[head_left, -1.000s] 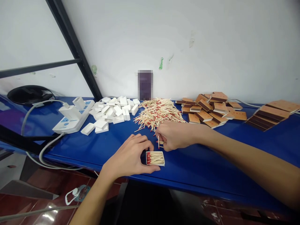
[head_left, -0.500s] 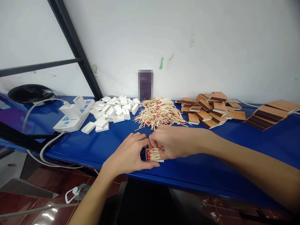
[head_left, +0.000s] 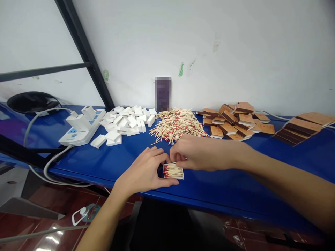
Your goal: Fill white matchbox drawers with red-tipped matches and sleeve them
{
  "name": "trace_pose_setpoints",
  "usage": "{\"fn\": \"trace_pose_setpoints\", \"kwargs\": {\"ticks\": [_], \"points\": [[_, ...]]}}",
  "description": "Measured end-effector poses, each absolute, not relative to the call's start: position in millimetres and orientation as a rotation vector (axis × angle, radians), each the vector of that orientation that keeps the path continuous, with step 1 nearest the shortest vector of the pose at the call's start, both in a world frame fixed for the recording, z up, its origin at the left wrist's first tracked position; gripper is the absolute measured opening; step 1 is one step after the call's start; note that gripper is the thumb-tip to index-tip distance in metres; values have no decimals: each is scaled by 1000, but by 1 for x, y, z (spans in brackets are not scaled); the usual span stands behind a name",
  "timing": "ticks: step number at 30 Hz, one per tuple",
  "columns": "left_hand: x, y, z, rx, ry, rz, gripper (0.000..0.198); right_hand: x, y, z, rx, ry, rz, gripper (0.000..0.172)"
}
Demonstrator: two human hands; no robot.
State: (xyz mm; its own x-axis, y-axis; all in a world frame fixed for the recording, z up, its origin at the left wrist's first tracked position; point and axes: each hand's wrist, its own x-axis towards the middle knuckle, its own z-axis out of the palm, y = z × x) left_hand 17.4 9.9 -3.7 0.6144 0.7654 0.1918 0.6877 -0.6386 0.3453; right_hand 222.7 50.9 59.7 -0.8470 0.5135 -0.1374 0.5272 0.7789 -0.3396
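Note:
A small white matchbox tray (head_left: 183,177) lies on the blue table near its front edge, filled with red-tipped matches (head_left: 172,171). My left hand (head_left: 149,168) grips the tray from the left, thumb along the near side and fingers at the far side. Over the tray's far right edge, my right hand (head_left: 192,152) is closed with its fingers curled; whatever they pinch is hidden. Just beyond my hands spreads a large heap of loose matches (head_left: 179,125).
White empty trays (head_left: 123,122) are piled at the left, beside a power strip (head_left: 83,129) with plugs and cables. Brown matchbox sleeves (head_left: 235,122) lie heaped at the right, and more sleeves (head_left: 300,127) are stacked farther right. A pixelated dark object (head_left: 163,93) stands against the wall.
My right hand has lifted slightly up and away from the tray, uncovering more of its right end. My left hand keeps its hold on the tray.

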Motion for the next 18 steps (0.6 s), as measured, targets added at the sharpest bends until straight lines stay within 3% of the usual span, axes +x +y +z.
{"fn": "trace_pose_setpoints", "kwargs": {"ticks": [5, 9, 14, 18], "points": [[17, 9, -3, 2570, 1178, 510, 45, 234, 67, 64, 1029, 2763, -410, 2], [17, 8, -3, 2571, 1092, 549, 51, 229, 67, 55, 1027, 2675, -414, 10], [17, 9, -2, 2596, 990, 508, 36, 223, 64, 50, 1036, 2635, -471, 10], [16, 9, -3, 2585, 1032, 514, 45, 228, 68, 54, 1058, 2650, -417, 13]]}}
